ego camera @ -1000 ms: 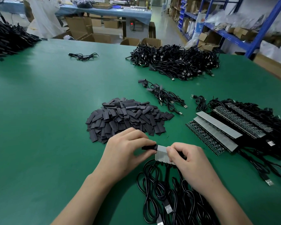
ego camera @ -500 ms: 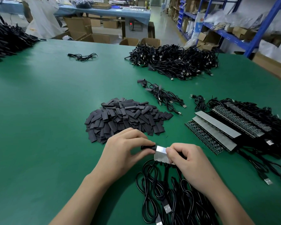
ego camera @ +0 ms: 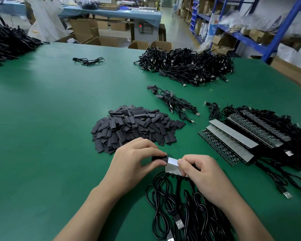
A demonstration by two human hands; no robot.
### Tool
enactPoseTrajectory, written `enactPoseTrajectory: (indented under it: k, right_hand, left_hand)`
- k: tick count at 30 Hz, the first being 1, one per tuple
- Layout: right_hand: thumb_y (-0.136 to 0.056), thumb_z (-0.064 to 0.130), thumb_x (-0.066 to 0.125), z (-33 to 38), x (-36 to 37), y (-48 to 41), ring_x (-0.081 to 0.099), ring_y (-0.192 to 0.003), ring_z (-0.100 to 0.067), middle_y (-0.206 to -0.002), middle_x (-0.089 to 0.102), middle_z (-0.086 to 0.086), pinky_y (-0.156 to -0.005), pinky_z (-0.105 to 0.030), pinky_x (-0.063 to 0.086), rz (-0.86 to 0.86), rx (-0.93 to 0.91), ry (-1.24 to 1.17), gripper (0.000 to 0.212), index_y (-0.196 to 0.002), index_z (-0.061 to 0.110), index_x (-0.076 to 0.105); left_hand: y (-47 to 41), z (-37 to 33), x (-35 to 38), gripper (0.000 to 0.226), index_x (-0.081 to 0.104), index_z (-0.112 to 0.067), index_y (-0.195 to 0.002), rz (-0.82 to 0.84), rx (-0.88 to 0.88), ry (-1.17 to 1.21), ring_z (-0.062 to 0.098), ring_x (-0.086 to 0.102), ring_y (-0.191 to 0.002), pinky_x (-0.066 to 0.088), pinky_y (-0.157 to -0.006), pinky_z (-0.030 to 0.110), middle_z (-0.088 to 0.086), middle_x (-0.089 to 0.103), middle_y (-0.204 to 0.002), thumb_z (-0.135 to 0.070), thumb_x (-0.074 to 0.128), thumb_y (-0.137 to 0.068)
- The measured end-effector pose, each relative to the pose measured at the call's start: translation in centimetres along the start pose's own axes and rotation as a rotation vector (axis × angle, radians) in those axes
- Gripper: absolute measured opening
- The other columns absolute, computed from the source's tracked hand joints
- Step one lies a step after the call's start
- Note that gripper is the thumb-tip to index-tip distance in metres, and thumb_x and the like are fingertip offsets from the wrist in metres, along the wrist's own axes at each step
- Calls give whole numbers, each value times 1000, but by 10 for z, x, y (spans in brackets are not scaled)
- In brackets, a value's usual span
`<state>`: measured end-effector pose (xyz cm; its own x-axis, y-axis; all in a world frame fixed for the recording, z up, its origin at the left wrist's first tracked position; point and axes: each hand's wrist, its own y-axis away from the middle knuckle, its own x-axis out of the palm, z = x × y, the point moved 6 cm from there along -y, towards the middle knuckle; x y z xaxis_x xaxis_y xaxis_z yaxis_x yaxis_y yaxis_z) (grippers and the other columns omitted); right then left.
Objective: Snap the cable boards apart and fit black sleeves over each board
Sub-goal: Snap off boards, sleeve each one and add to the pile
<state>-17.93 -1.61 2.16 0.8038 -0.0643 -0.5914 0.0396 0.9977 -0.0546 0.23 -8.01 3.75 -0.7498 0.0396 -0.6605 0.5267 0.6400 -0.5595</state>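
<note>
A short silver strip of joined cable boards is held just above the green table, black cables trailing from it toward me. My right hand grips the strip's right part. My left hand pinches a black sleeve at the strip's left end, where the sleeve meets the end board. A heap of loose black sleeves lies just beyond my hands. Long uncut board strips with their cables lie stacked to the right.
A small bunch of sleeved cables lies past the sleeve heap, and a big pile of cables sits further back. Another dark pile fills the far left corner. A single cable lies at the back. Shelves and cartons stand beyond the table.
Little differs. The hands and the board strip stay in the same place, with the left hand still pinching the sleeve at the strip's end.
</note>
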Motion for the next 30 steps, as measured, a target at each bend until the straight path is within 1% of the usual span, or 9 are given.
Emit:
enactPoseTrajectory:
  k: [6, 9, 11, 15, 20, 24, 27, 30]
  right_hand:
    - [-102, 28, 60, 0, 2, 1, 28, -49, -6, -52, 31, 9, -48, -24, 23, 9, 3, -16, 41, -63, 17, 56]
    - [-103, 29, 59, 1, 2, 1, 28, -49, -6, -52, 31, 9, -48, -23, 22, 13, -4, -18, 39, -65, 19, 59]
    - [-103, 31, 58, 1, 3, 1, 28, -48, -6, -52, 32, 9, -47, -22, 22, 22, -13, -32, 36, -69, 21, 62]
    - [-103, 35, 57, 3, 7, 2, 29, -47, -5, -52, 35, 11, -47, -21, 23, 38, -38, -7, 30, -75, 28, 66]
    - [-103, 35, 57, 3, 8, 2, 28, -47, -6, -52, 38, 8, -47, -22, 21, 40, -40, -29, 27, -79, 34, 70]
    - [-104, 34, 57, 5, 6, 1, 31, -49, -4, -53, 43, 2, -49, -22, 24, 36, -40, -38, 28, -79, 33, 70]
    - [-105, 33, 56, 3, 3, 1, 27, -46, -5, -49, 33, 10, -47, -19, 22, 23, -27, -40, 31, -77, 31, 70]
    - [-104, 35, 56, 3, 4, 1, 26, -47, -6, -51, 32, 8, -48, -17, 24, 32, -24, -56, 31, -79, 30, 72]
  left_hand:
    - [2, -5, 2, 20, 81, -25, -98, -20, 95, -55, 8, 63, -88, 54, -76, 27, -14, 70, -95, -43, 74, -92]
    - [1, -5, 3, 19, 80, -24, -98, -31, 119, -80, 8, 63, -88, 54, -75, 27, -13, 70, -95, -42, 75, -92]
    - [1, -4, 1, 17, 81, -24, -98, -45, 126, -92, 9, 63, -88, 54, -75, 28, -12, 70, -96, -39, 77, -91]
    - [2, -8, 2, 16, 80, -24, -98, -37, 172, -117, 10, 62, -87, 54, -73, 28, -12, 68, -95, -38, 77, -93]
    - [3, -11, 2, 15, 80, -23, -97, -58, 198, -123, 11, 62, -84, 54, -69, 30, -10, 68, -93, -38, 78, -93]
    - [3, -13, 2, 17, 79, -23, -99, -51, 220, -132, 11, 61, -85, 53, -70, 29, -10, 68, -95, -38, 77, -94]
    - [3, -13, 3, 17, 79, -22, -101, -35, 224, -132, 12, 61, -86, 54, -70, 30, -9, 68, -96, -37, 75, -95]
    - [4, -14, 3, 16, 79, -22, -101, -41, 213, -110, 12, 62, -85, 54, -70, 29, -10, 68, -95, -36, 76, -95]
